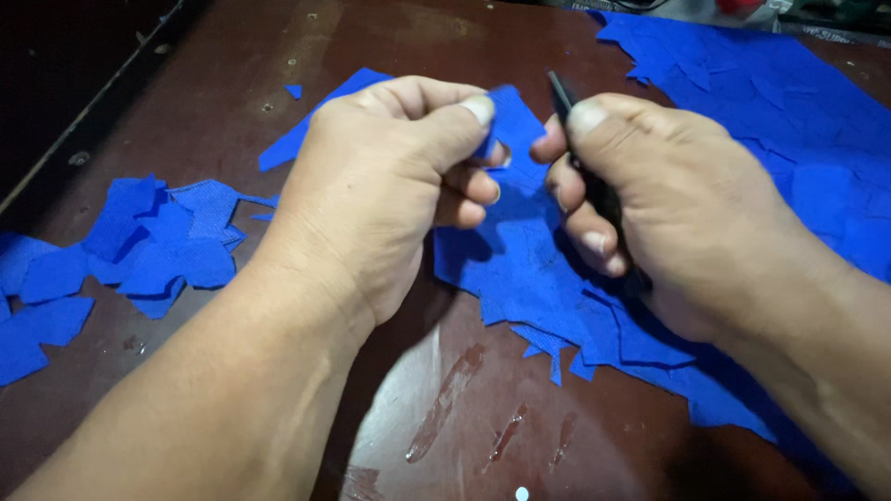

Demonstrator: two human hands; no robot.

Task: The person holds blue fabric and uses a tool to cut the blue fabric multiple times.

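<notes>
My left hand [390, 186] pinches the upper edge of a blue fabric piece [520, 250] between thumb and fingers and lifts it off the table. My right hand [650, 195] is closed around a slim black tool [562, 93]; its tip sticks up past my thumb, right beside the pinched edge. The tool's lower part is hidden in my fist. The two hands nearly touch above the middle of the fabric.
A pile of small blue fabric scraps [139, 241] lies at the left. A large spread of blue fabric [789, 121] covers the right and far right. The dark brown table [464, 417] has shiny streaks near the front. The table's left edge [83, 121] runs diagonally.
</notes>
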